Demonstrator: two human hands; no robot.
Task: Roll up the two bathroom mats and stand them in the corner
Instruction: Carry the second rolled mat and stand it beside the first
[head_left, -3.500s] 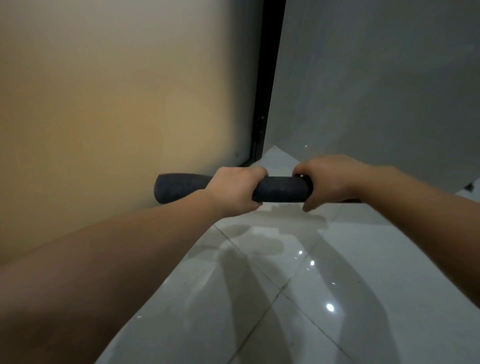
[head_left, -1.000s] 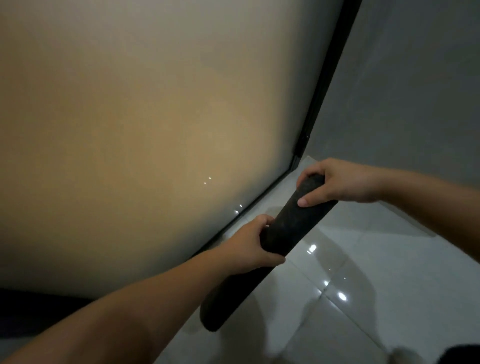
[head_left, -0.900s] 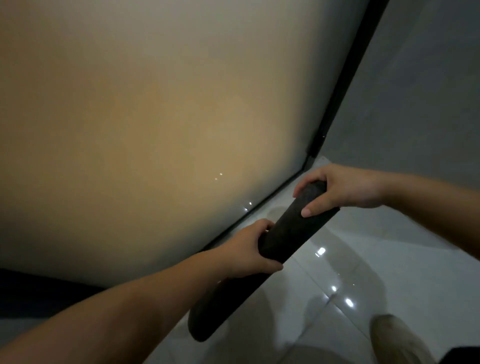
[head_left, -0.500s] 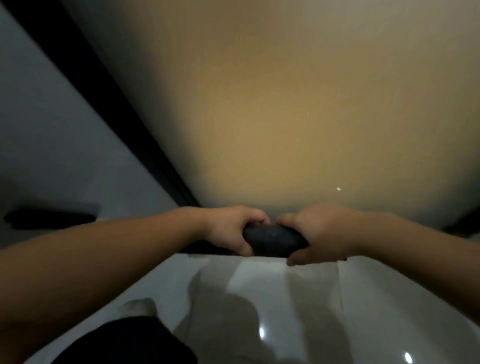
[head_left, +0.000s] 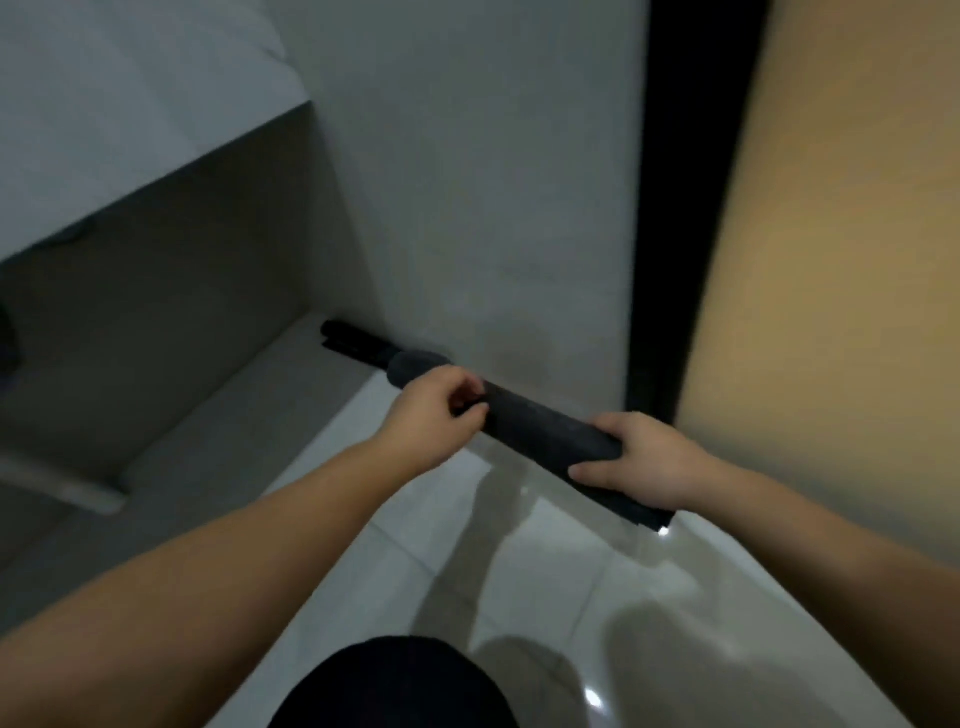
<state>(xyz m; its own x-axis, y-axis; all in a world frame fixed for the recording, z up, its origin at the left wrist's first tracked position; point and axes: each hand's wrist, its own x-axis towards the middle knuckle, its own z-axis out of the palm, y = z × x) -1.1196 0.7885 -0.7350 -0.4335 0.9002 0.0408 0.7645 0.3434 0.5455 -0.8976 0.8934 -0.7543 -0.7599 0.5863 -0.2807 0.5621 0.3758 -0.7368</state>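
Rolled mat (head_left: 545, 431) | gripped by both hands, left hand (head_left: 434, 418), right hand (head_left: 641, 460) | above floor (head_left: 519, 571)

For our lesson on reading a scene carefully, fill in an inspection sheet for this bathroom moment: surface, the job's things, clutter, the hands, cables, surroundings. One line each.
Surface: glossy pale tiled floor, with light glints and arm shadows.
Job's things: one dark rolled mat held off the floor, roughly level, tilted down to the right; a second dark object lies along the wall base beyond, too dim to identify.
Clutter: nothing seen on the floor apart from that object.
Hands: left hand has a grip near the roll's far end; right hand has a grip near its near end.
Cables: nothing seen.
Surroundings: grey wall, black door frame, tan frosted panel, grey ledge at left.
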